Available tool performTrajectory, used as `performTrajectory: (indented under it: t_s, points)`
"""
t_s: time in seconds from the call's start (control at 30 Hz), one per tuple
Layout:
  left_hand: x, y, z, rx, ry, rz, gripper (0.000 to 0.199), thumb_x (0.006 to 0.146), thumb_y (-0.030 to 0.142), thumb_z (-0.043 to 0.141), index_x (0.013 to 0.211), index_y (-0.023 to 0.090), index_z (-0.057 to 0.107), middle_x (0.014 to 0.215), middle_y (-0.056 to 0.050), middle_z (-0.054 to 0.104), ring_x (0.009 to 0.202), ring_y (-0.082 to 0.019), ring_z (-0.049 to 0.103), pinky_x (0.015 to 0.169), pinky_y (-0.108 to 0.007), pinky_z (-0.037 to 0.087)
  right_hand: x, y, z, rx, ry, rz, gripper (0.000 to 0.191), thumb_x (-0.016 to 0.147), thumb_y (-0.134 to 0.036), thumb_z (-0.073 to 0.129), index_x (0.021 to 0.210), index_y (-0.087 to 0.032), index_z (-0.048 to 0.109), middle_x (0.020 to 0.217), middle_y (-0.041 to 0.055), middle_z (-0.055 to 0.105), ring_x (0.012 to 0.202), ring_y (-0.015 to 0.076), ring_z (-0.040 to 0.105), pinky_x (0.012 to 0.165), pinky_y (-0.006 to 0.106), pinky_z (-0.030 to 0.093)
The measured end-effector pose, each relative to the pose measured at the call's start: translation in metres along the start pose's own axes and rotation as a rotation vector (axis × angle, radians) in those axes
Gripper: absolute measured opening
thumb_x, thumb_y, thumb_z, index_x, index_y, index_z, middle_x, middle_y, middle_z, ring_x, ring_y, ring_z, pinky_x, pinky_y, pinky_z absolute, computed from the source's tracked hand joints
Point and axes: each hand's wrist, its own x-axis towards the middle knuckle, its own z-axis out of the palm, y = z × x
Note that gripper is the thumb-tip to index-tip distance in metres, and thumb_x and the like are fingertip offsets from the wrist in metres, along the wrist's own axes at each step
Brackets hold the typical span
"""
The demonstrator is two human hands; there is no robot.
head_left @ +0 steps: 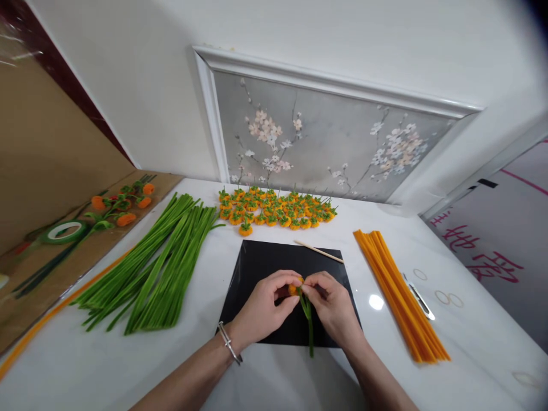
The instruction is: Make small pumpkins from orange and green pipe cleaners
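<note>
My left hand [272, 302] pinches a small orange pipe-cleaner fruit [293, 290] between thumb and fingers, above a black mat [257, 262]. Against it, my right hand [331, 302] is closed at the top of a green pipe cleaner [310, 328], whose loose end hangs down past the mat's near edge. The fingertips meet and partly hide where green and orange join. Behind the mat stand many finished orange pipe-cleaner fruits [270, 219] with green leafy tops and thin stems.
Green pipe cleaners [171, 262] lie in a large bundle at left; orange pipe cleaners [398, 297] lie at right beside a small metal tool [419, 297] and rubber bands [442, 297]. A wooden stick [319, 250] crosses the mat's far edge. Green tape [64, 232] sits on cardboard far left.
</note>
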Motion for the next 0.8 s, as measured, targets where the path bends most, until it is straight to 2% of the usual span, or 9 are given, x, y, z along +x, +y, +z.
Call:
performTrajectory:
  t_s: [0.1,0.2,0.3,0.47,0.6,0.7,0.8]
  points:
    - [-0.0018,-0.002,0.0034,0.053,0.023,0.022,0.029,0.079,0.006,0.05,0.101,0.019,0.064,0.119,-0.009,0.059,0.106,-0.02,0.059,0.085,-0.029,0.052,0.0007,0.0004,-0.0016,-0.068,0.02,-0.011,0.022,0.083,-0.038,0.059,0.074,-0.019,0.066,0.074,0.0037,0.062,0.066,0.0165,0.056,0.061,0.028,0.046]
    - [-0.0025,-0.0035,0.0042,0.102,0.019,0.034,0.034,0.078,0.003,0.047,0.104,0.02,0.062,0.122,-0.008,0.057,0.104,-0.019,0.059,0.085,-0.028,0.052,0.0002,0.0011,-0.0001,0.057,-0.041,0.135,0.03,0.082,-0.047,0.059,0.078,-0.018,0.065,0.066,0.0018,0.06,0.057,0.0148,0.055,0.053,0.026,0.046]
    - [-0.0023,-0.0039,0.004,0.104,0.01,0.038,0.035,0.077,0.002,0.048,0.105,0.02,0.06,0.121,-0.008,0.057,0.104,-0.018,0.059,0.088,-0.029,0.051,-0.001,0.0001,0.0024,0.184,-0.097,0.204,0.036,0.08,-0.053,0.06,0.078,-0.017,0.063,0.066,0.0015,0.061,0.056,0.0144,0.058,0.054,0.026,0.049]
    - [-0.0018,-0.0031,0.0048,-0.016,-0.017,-0.011,0.026,0.081,0.008,0.049,0.103,0.018,0.057,0.11,-0.007,0.06,0.095,-0.017,0.061,0.081,-0.027,0.053,-0.0039,-0.0056,0.0029,0.205,-0.125,0.182,0.036,0.083,-0.052,0.058,0.077,-0.017,0.059,0.06,-0.0004,0.059,0.052,0.0125,0.057,0.051,0.024,0.048]
    - [-0.0018,-0.0037,0.0051,0.014,-0.02,-0.038,0.024,0.078,0.009,0.051,0.1,0.018,0.058,0.103,-0.005,0.06,0.088,-0.016,0.061,0.075,-0.025,0.052,-0.0059,-0.0066,0.0024,0.177,-0.151,0.176,0.033,0.086,-0.049,0.055,0.08,-0.017,0.058,0.058,-0.0012,0.058,0.048,0.0113,0.054,0.048,0.022,0.045]
    - [-0.0015,-0.0044,0.0038,-0.01,-0.027,-0.067,0.02,0.078,0.012,0.053,0.097,0.017,0.059,0.101,-0.005,0.061,0.085,-0.015,0.061,0.071,-0.024,0.052,-0.0053,-0.0065,0.0009,0.052,-0.124,0.072,0.026,0.089,-0.041,0.053,0.081,-0.018,0.06,0.059,-0.0015,0.056,0.05,0.0117,0.052,0.047,0.022,0.042]
    - [-0.0003,-0.0039,0.0007,-0.096,-0.067,-0.093,0.017,0.078,0.013,0.056,0.095,0.015,0.061,0.095,-0.005,0.064,0.083,-0.015,0.061,0.071,-0.024,0.05,-0.0029,-0.0083,-0.0022,-0.117,-0.068,-0.158,0.018,0.089,-0.03,0.053,0.078,-0.019,0.063,0.073,0.0025,0.06,0.064,0.0142,0.057,0.057,0.023,0.047]
